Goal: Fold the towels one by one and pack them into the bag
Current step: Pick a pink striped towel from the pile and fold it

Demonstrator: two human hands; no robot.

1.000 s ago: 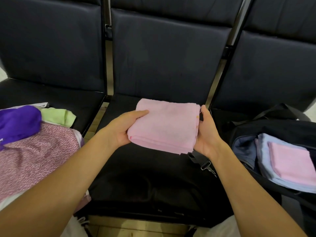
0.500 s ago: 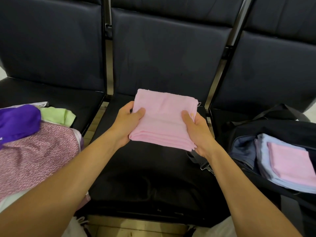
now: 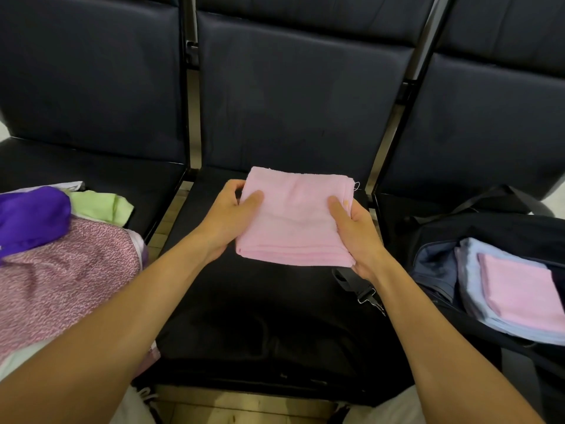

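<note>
Pink towel [image 3: 295,220] sits at the centre of the frame, folded into a thick, near-square pad and held just above the middle black seat [image 3: 275,325]. Left hand [image 3: 227,220] grips its left edge and right hand [image 3: 354,237] its right edge, each with the thumb curled over the top and the fingers underneath, as far as the view shows. It looks light, soft and limp, with nothing fragile about it; the layers could slide or sag open, so a hold on both side edges, pinching the whole stack, suits it best. Its folded edge faces the lower part of the frame, the looser edges point toward the seat back, and its slightly longer axis runs left to right. At the right edge the open bag [image 3: 434,261] already holds folded blue and pink towels [image 3: 519,295]. Unfolded cloths [image 3: 67,270] lie at the left.
</note>
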